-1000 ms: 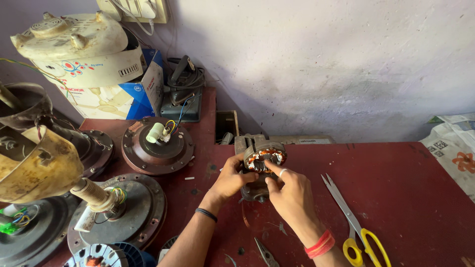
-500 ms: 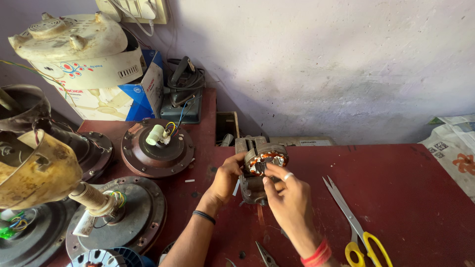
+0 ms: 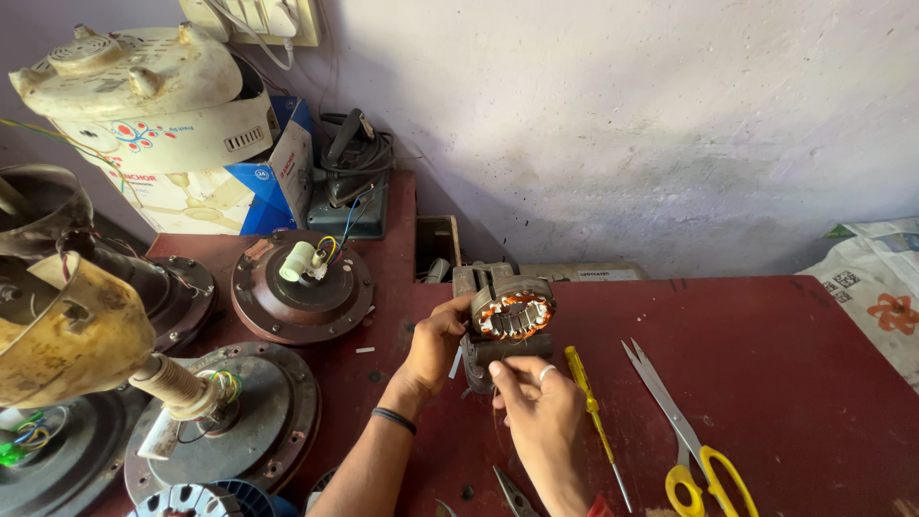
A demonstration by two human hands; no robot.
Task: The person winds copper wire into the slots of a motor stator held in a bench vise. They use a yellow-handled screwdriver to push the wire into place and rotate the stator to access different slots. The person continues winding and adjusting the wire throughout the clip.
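A round fan motor stator (image 3: 513, 311) with copper windings sits on a small metal vise (image 3: 493, 347) on the dark red table (image 3: 785, 373). My left hand (image 3: 436, 340) grips the stator's left side. My right hand (image 3: 536, 407), a ring on one finger, pinches at the front of the vise just below the stator. A yellow-handled screwdriver (image 3: 593, 421) lies on the table right of my right hand.
Yellow-handled scissors (image 3: 684, 431) lie further right. Several brown ceiling fan motor housings (image 3: 302, 282) and a blue stator (image 3: 206, 500) crowd the left. A cream fan body (image 3: 153, 91) sits on a blue box. Pliers (image 3: 512, 493) lie near the front edge. Newspaper (image 3: 876, 292) at right.
The stator now rests higher on the vise. My right hand has dropped from its rim to the front of the vise. The view has shifted a little to the right.
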